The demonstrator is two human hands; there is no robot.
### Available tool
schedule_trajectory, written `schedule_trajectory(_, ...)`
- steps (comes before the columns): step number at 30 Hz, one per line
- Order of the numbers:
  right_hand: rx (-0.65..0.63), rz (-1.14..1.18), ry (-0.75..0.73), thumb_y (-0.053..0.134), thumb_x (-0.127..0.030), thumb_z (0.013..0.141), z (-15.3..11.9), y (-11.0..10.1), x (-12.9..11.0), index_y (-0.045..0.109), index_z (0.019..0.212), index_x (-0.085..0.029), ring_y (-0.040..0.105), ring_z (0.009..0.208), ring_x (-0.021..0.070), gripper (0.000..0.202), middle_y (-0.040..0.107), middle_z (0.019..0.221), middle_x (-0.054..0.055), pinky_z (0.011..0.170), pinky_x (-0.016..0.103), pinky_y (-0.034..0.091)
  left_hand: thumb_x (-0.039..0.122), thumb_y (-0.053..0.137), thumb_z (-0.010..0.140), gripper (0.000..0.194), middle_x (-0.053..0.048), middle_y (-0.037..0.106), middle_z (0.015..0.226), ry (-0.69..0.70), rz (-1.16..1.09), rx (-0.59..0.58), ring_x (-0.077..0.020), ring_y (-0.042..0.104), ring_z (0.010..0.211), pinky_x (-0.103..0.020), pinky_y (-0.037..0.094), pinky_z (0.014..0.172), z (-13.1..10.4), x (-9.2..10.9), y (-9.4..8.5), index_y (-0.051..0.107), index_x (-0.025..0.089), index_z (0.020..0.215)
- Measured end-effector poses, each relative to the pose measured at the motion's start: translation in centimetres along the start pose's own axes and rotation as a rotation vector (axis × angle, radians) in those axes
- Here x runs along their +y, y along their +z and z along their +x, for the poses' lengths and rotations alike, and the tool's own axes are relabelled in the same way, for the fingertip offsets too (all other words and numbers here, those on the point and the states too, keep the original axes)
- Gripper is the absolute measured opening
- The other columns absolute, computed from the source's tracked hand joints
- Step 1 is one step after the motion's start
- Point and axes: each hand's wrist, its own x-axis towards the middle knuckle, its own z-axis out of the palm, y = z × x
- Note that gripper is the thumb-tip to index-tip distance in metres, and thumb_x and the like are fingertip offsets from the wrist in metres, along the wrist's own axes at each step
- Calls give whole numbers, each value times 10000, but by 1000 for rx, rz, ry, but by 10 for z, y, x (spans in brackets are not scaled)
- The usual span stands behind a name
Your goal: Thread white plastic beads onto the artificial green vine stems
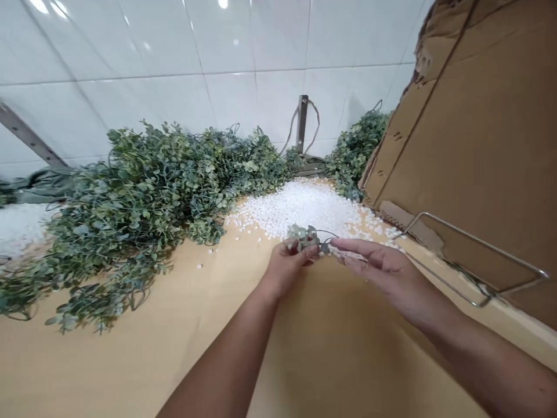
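My left hand is closed around a small sprig of artificial green leaves, thumb along its near side. From the sprig a thin dark stem curves right towards my right hand. The fingertips of that hand meet the stem in a pinch, with the thumb held below the index finger. White bits show between thumb and finger; whether they are held or lie behind is unclear. Just beyond both hands spreads a heap of small white pellets on the tan tabletop.
A large pile of leafy artificial garlands fills the left and back. More greenery sits at the back right. On the right stand a cardboard box and a bent metal wire frame. A metal upright stands against the tiled wall.
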Motion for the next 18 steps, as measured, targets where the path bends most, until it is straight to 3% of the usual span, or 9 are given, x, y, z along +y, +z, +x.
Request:
schedule_trajectory(3, -3, -215, -44, 473, -473, 793, -22, -15, 12, 634, 1065, -193, 585, 1046, 254, 422, 623, 1139, 111, 914, 423, 461, 345, 781, 510, 311, 13, 635, 617, -3, -64, 9, -91, 569, 561, -206, 425, 562, 1, 1, -4, 676, 145, 723)
schedule_trajectory(5, 200, -512, -179, 439, -482, 804, -44, -30, 28, 595, 1124, -217, 535, 1110, 276, 444, 590, 1177, 119, 931, 445, 450, 341, 771, 532, 307, 11, 645, 635, 4, -121, 19, -85, 579, 561, -186, 416, 534, 1, 2, -7, 678, 151, 754)
schedule_trajectory(8, 396, -920, -183, 375, -477, 834, -89, -51, 62, 346, 1349, -255, 427, 1214, 326, 562, 479, 1300, 137, 930, 510, 445, 320, 771, 537, 301, 3, 656, 639, -17, -147, 13, -81, 579, 551, -183, 426, 534, 2, 5, -8, 682, 145, 765)
schedule_trajectory(10, 410, -1114, -110, 375, -494, 824, -117, -61, 85, 153, 1421, -256, 434, 1199, 359, 679, 455, 1305, 181, 881, 522, 481, 308, 776, 532, 298, 0, 661, 648, -34, -142, 2, -81, 577, 550, -187, 434, 539, 2, 6, -8, 684, 140, 760)
schedule_trajectory(12, 359, -1276, -120, 290, -475, 856, -135, -65, 102, 46, 1436, -156, 428, 1192, 398, 705, 411, 1318, 253, 875, 577, 458, 304, 777, 533, 293, 0, 662, 648, -41, -134, -8, -79, 578, 552, -186, 437, 543, 3, 6, -6, 687, 137, 756)
schedule_trajectory(15, 258, -1332, -150, 282, -491, 858, -129, -63, 112, 15, 1428, -85, 351, 1253, 381, 750, 346, 1368, 267, 930, 558, 418, 308, 781, 528, 294, 4, 661, 637, -40, -135, -8, -77, 580, 549, -182, 438, 542, 3, 5, -6, 690, 138, 750)
schedule_trajectory(18, 169, -1280, -120, 270, -570, 834, -94, -51, 103, 110, 1413, -41, 263, 1304, 354, 801, 303, 1401, 253, 1004, 531, 339, 303, 785, 520, 299, 4, 665, 652, -37, -150, 8, -77, 585, 548, -180, 438, 539, 4, 4, -7, 688, 139, 749)
